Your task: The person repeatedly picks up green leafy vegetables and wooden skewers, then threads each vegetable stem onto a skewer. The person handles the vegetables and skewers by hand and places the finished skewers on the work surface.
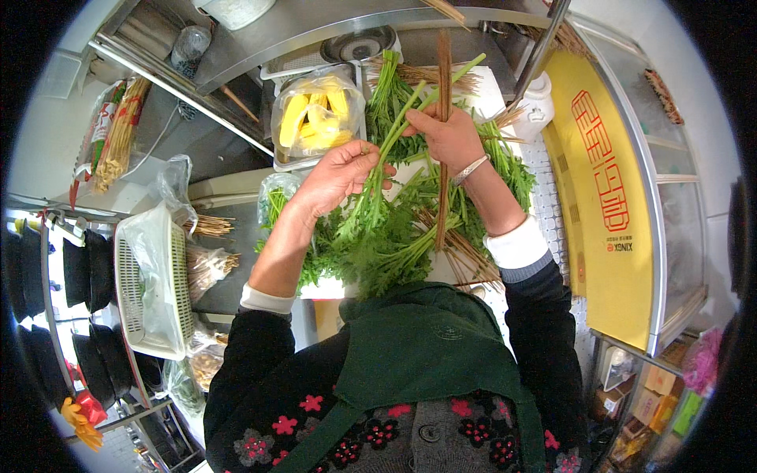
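Note:
My left hand [346,171] pinches leafy green stalks [387,145] near the middle; their leaves hang towards me. A bundle of thin brown skewers [443,207] stands out above and below my right hand [454,139], which is closed around it. The thumb and forefinger of that hand also meet the green stems. Beneath both hands, a heap of leafy greens [378,254] covers much of a white board [494,88]. Loose skewers [467,260] stick out from the greens at the near right. Another bunch of greens [387,94] lies farther back.
Yellow corn pieces [319,115] in a clear bag fill a tray behind my left hand. A white plastic jug [535,103] stands at the back right, beside a yellow-sided cabinet [603,207]. Leftward are a plastic basket [154,284] and bagged sticks [207,272]. A metal shelf edge [355,29] crosses the back.

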The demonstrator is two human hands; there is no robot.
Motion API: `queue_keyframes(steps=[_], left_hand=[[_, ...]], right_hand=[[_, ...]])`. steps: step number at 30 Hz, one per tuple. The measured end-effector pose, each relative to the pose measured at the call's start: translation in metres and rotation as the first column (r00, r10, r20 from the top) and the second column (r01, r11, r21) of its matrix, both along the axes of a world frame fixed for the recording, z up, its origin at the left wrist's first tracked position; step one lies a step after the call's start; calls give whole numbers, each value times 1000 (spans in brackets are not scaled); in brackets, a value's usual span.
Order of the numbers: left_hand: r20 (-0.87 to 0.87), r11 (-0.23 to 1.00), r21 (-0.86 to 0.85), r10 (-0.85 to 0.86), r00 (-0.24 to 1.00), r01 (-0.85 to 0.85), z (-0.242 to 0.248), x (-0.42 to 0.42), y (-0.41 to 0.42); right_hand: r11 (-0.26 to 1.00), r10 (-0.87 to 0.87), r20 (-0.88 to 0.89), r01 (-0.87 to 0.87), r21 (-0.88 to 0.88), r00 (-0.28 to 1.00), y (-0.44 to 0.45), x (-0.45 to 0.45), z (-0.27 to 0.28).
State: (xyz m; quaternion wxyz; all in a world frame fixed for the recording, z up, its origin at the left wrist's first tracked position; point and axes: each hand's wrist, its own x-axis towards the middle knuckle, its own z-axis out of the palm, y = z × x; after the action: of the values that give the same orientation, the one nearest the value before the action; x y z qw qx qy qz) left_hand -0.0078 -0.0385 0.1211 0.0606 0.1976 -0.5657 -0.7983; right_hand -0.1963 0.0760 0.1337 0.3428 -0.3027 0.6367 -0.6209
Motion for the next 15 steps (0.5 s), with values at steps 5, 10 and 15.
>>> queue_keyframes(steps=[5,10,15], left_hand=[[2,993,-117,-21,1000,21,-8,-3,2],[76,965,-252,-51,996,69,-4,1,9],[20,992,-127,-26,999,28,-2,-3,21]], right_hand=[[994,-14,45,19,-107,999,3,4,-2],[998,19,49,-16,-62,999,11,1,-4],[997,62,99,-65,28,993,21,-4,-6]])
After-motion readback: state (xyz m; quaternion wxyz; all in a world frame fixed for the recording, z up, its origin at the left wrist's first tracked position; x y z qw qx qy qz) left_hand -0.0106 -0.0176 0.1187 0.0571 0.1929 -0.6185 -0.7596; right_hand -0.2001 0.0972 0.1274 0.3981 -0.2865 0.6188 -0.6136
